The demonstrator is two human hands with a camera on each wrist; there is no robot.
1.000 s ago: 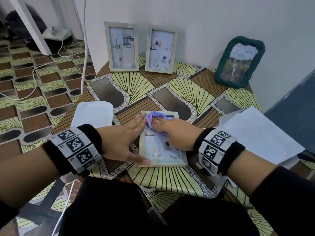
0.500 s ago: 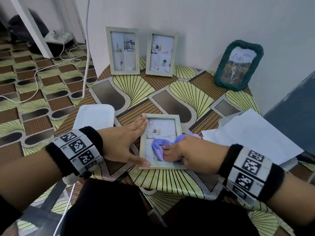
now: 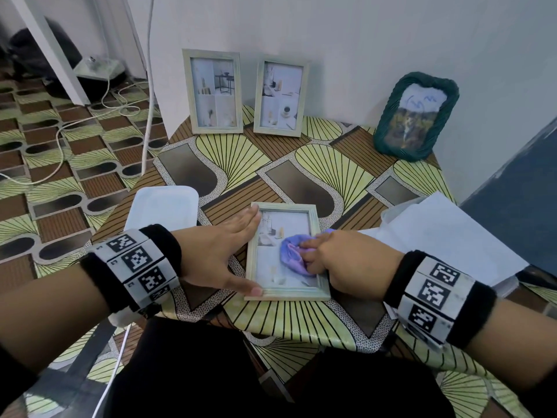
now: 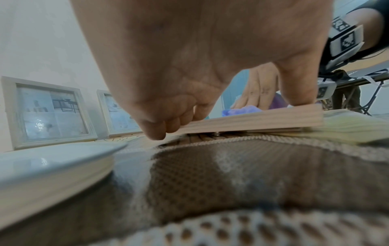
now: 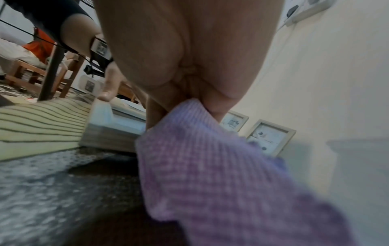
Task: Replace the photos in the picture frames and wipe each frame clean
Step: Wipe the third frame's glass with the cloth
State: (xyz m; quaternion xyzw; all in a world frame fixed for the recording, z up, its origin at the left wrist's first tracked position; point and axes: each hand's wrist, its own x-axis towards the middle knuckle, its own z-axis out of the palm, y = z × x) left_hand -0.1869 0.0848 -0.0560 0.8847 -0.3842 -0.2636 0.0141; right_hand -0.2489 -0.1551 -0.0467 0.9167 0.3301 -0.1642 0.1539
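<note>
The right hand (image 3: 343, 260), low and right of centre in the head view, has its fingers bunched around a lilac cloth (image 3: 294, 256) and presses it onto the glass of a pale wooden picture frame (image 3: 284, 294) that lies flat on the patterned tabletop (image 3: 301, 321). In the right wrist view the cloth (image 5: 221, 174) trails out from under the curled fingers (image 5: 212, 103) and fills the lower middle of the picture. The left hand (image 3: 220, 251) lies open beside the frame, fingers straight along its left edge and the thumb on the near left corner; in the left wrist view its fingertips (image 4: 155, 131) touch the frame's side (image 4: 252, 121). Left of that hand, a white lid-like tray (image 3: 164, 209) rests at the tabletop's left edge. At the right edge sit loose white sheets (image 3: 446, 236). Across the top of the head view, two more pale frames (image 3: 212, 92) (image 3: 281, 99) stand upright against the wall, side by side, and a green woven frame (image 3: 416, 116) leans at the upper right. White cables (image 3: 90, 122) trail over the patterned floor at upper left.
</note>
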